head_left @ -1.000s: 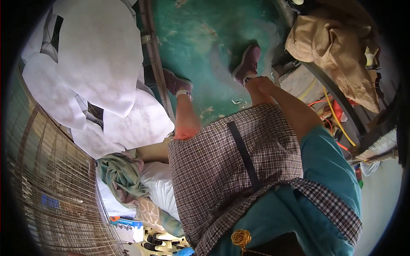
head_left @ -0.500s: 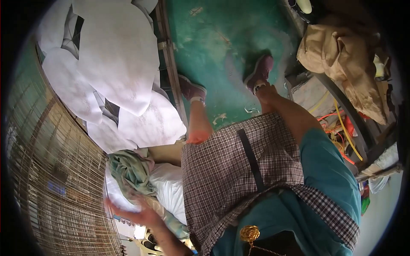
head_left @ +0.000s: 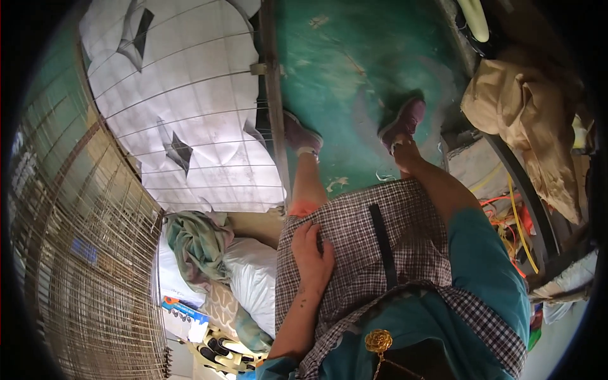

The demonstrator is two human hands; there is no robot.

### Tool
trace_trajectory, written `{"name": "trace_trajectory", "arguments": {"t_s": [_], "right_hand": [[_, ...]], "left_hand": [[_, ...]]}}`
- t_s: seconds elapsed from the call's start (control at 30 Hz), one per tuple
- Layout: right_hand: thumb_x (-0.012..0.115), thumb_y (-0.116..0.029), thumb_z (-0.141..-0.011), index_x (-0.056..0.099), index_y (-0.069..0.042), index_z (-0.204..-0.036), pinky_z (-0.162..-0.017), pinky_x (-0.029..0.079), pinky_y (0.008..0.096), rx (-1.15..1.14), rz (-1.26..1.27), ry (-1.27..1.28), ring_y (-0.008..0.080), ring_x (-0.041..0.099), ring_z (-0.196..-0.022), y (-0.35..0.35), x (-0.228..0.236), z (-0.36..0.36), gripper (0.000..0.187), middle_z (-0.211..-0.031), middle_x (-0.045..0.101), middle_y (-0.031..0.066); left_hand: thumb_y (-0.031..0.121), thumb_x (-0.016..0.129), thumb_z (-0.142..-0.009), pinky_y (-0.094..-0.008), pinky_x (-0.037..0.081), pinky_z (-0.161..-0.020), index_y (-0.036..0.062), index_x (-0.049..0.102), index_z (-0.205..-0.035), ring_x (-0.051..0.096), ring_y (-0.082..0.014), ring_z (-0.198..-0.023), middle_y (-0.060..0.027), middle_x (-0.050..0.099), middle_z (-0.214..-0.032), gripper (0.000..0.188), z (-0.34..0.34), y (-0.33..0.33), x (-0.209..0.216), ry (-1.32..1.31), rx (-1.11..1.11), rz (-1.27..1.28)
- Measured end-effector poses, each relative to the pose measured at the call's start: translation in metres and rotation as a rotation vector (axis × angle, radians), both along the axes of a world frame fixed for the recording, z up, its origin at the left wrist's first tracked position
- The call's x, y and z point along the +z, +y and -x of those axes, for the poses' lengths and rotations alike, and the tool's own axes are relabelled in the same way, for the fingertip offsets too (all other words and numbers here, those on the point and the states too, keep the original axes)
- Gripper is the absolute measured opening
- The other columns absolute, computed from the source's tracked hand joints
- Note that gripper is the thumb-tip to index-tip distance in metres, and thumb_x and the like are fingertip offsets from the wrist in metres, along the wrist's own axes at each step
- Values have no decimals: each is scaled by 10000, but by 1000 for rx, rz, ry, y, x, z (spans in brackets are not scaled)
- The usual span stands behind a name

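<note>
My left hand (head_left: 313,256) lies on the checked apron (head_left: 342,253) over my lap, fingers loosely apart and holding nothing. My right arm (head_left: 437,183) reaches forward, and my right hand (head_left: 406,159) is small and dark above the right shoe (head_left: 405,120); its fingers are not clear. To the left, white cut sheets (head_left: 209,44) with scalloped edges and diamond-shaped gaps lie flat. Thin wires of a rack shelf run across them. Beside them stands a dense stack of wire rack shelves (head_left: 95,272), close to my left.
A green floor (head_left: 335,76) lies ahead. On the right are a brown cloth (head_left: 513,107), a curved dark frame (head_left: 522,190) and orange and yellow cords (head_left: 516,202). At lower left are a green cloth (head_left: 199,244), a white bag (head_left: 253,266) and a blue-and-white box (head_left: 183,310).
Wires of a shelf now cross over the white sheets, which lay uncovered before. My left hand has moved from beside the rack rightward onto the apron. The view has shifted slightly.
</note>
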State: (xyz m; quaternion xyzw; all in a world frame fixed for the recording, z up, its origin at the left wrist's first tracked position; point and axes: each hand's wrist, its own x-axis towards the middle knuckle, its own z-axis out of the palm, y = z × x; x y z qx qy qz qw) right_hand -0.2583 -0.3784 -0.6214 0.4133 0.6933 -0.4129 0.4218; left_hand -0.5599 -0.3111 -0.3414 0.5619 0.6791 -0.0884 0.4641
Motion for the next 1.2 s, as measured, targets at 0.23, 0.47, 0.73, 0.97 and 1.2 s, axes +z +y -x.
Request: {"name": "trace_trajectory", "arguments": {"t_s": [0.23, 0.47, 0.73, 0.97, 1.2], "right_hand": [[496, -194, -781, 623, -88, -937, -791, 417, 453, -182, -89, 13, 280, 470, -1073, 9, 20, -3, 227, -1076, 567, 89], [539, -196, -745, 640, -78, -856, -761, 437, 412, -99, -84, 26, 259, 492, -990, 12, 24, 8, 190, -960, 593, 80], [539, -160, -705, 623, -57, -818, -734, 444, 380, -145, -247, 146, 252, 506, -935, -17, 6, 1, 174, -914, 576, 71], [599, -160, -635, 609, -46, -670, -785, 434, 411, -263, -157, 114, 290, 507, -956, -1, 28, 0, 119, -876, 586, 116], [558, -165, -686, 614, -40, -769, -662, 492, 400, -390, -189, 129, 295, 564, -848, 3, 33, -12, 160, -867, 590, 139]], "left_hand": [[81, 578, -706, -437, 341, -913, 13, 501, -1062, 461, -353, -1038, -181, 494, -1115, 370, -6, 8, 4, 9, 11, -40], [72, 571, -706, -428, 367, -883, 2, 499, -1052, 484, -348, -1003, -175, 510, -1084, 361, -12, 10, 6, -6, -5, -102], [69, 563, -699, -425, 375, -873, 5, 511, -1040, 486, -345, -995, -173, 516, -1074, 351, -16, 1, 3, -13, -37, -66], [86, 567, -708, -425, 355, -905, 14, 522, -1049, 477, -344, -1029, -172, 520, -1101, 351, -19, -6, -2, -20, -32, -8], [89, 572, -707, -419, 349, -910, 18, 528, -1044, 482, -335, -1027, -164, 526, -1098, 347, -22, -1, -4, 10, -75, 16]]}}
